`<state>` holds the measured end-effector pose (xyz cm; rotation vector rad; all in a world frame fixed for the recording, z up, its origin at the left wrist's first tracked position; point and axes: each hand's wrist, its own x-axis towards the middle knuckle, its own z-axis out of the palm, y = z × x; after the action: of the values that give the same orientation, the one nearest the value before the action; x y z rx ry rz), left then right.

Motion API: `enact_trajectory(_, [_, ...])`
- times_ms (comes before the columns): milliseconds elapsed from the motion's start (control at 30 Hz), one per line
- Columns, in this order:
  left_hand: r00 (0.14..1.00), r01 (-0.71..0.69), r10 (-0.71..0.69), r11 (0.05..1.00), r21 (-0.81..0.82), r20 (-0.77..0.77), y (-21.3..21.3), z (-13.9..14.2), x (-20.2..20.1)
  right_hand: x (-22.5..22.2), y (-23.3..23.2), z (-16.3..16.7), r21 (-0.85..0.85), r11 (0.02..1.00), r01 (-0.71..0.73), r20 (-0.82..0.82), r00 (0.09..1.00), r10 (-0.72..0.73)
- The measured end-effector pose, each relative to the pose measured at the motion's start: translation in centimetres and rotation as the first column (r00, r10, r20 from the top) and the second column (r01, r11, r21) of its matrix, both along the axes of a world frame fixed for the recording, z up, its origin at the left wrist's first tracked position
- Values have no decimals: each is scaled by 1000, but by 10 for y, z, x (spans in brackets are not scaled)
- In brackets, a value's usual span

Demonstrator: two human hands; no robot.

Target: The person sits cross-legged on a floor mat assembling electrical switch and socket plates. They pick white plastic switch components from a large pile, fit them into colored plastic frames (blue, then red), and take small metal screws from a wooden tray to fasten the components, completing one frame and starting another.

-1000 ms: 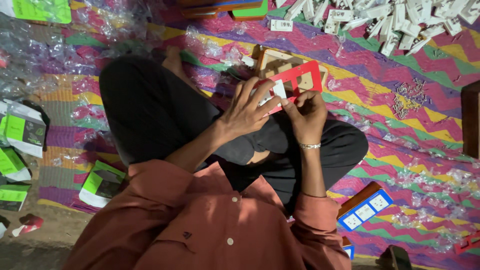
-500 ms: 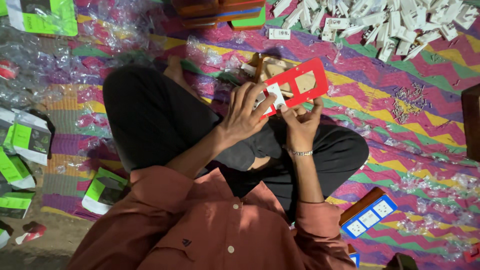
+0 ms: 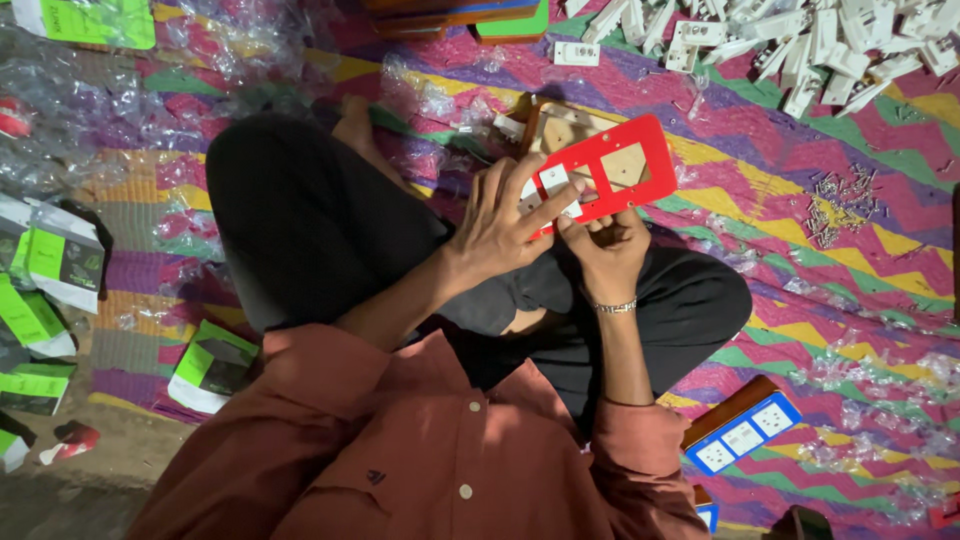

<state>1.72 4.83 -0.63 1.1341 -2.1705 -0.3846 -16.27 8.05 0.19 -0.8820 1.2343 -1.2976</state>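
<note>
I sit cross-legged on a zigzag-patterned mat. A red rectangular plate (image 3: 622,172) with cut-out openings lies over a wooden box (image 3: 556,128) in front of my knees. My left hand (image 3: 505,215) presses a small white socket piece (image 3: 553,186) into the plate's near-left opening with its fingers spread over it. My right hand (image 3: 603,243) grips the plate's near edge from below, thumb on top. A bracelet circles the right wrist.
A heap of white socket parts (image 3: 800,45) lies at the far right, with loose screws (image 3: 840,200) beside it. A finished blue-faced wooden board (image 3: 745,435) rests by my right knee. Green-and-white cartons (image 3: 40,290) and crumpled clear wrappers (image 3: 90,100) lie to the left.
The view has shifted slightly. The red plate has tilted and moved a little to the right, and my left fingers have slid further over the white piece.
</note>
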Motion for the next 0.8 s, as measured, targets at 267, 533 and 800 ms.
enact_trajectory(267, [998, -24, 24, 1000, -1, 58, 1, -9, 0, 2, 0, 2, 25, 1000, -7, 16, 1000, 7])
enact_trajectory(533, [998, -31, 34, 998, -56, 53, 3, -12, 1, 5, 0, 6, 18, 999, -49, -37, 998, 50])
enact_trajectory(800, [1000, 12, -16, 986, -166, -26, -1, -1, 3, 2, -5, 17, 106, 994, -6, 24, 1000, 3])
